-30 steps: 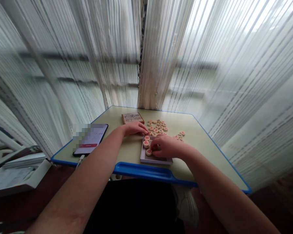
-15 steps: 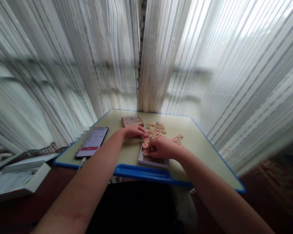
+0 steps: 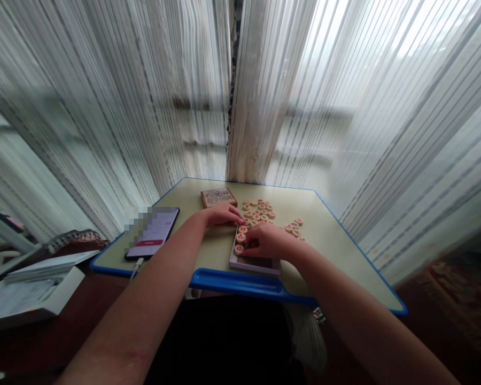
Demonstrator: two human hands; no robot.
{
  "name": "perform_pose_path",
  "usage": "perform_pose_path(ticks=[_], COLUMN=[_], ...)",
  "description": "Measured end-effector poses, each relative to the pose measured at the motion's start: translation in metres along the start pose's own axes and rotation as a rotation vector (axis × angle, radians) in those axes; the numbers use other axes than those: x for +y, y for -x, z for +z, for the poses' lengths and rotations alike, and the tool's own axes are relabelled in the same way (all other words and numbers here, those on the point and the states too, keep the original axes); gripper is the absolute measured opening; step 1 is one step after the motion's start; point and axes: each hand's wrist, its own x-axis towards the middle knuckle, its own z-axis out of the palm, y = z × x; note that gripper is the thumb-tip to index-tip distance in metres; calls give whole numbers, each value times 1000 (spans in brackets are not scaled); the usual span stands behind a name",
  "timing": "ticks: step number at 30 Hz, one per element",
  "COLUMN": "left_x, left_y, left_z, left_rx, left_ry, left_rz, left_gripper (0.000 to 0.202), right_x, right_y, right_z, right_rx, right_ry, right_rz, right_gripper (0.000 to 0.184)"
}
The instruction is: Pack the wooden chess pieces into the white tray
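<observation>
One tray [image 3: 255,268]; in it, three visible discs [image 3: 241,237]; beyond it, over a dozen loose discs [image 3: 263,213], one box [image 3: 219,197]; left of it, one phone [image 3: 156,230].

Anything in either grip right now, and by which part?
Right grip is at the right edge of the nearest red-marked piece; hold unclear. Left grip: cannot tell.

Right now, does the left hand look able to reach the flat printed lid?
Probably yes: the flat printed lid lies just beyond the left hand, and nothing seems to stand between them.

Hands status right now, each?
Left hand: at the far left corner of the box; grip unclear.
Right hand: curled, at a red-marked piece inside it; grip unclear.
</observation>
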Motion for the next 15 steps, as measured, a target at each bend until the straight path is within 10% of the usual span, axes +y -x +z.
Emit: perform_pose_path(ticks=[15], left_x=[-3], left_y=[-3], left_z=[-2], left_rx=[-3], left_ry=[-28], left_rz=[0], left_gripper=[24], right_x=[9], right_y=[-3], right_z=[0], right_rx=[62], right_ry=[73], right_rz=[140], right_gripper=[15])
